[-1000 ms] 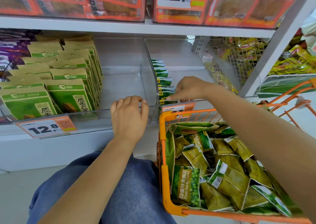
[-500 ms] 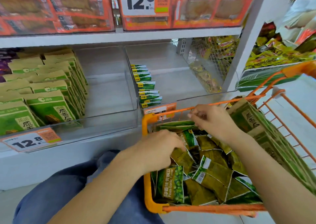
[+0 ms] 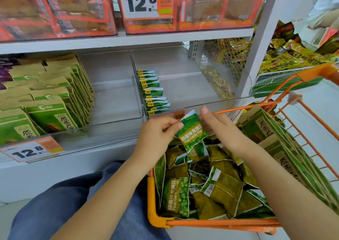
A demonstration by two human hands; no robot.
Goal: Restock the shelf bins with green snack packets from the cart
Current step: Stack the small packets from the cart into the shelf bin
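Holding one green pea packet (image 3: 191,132) above the near end of the orange cart (image 3: 159,219), both hands meet over the pile; the left hand (image 3: 156,137) pinches the packet's left edge between thumb and curled fingers, and the right hand (image 3: 218,128) grips its right edge from behind, thumb tip pointing up; the packet is tilted, its printed front facing the camera, with "Peas Garlic Flavor" readable on it; beneath it the cart holds a loose heap of matching green packets (image 3: 207,186), some face up and some showing their olive backs and barcodes; along the cart's right side stand taller green and brown pouches (image 3: 275,148), leaning in a row; just beyond the cart's far rim sits a clear shelf bin (image 3: 192,85), and inside it, against its left wall, a single file of green packets (image 3: 154,93) stands on edge from front to back, the rest of that bin's floor bare; the clear bin to its left (image 3: 113,100) has rows of green and brown pouches (image 3: 51,100) filling its left part; a price tag reading 12.8 (image 3: 31,150) hangs on the shelf edge below that bin, and a larger 12.8 sign (image 3: 145,1) sits on the shelf above among orange-red boxed packs (image 3: 55,8); yellow packets (image 3: 286,60) lie on the neighbouring shelf to the right; a knee in blue denim (image 3: 60,208) shows at the bottom left, beside the cart.
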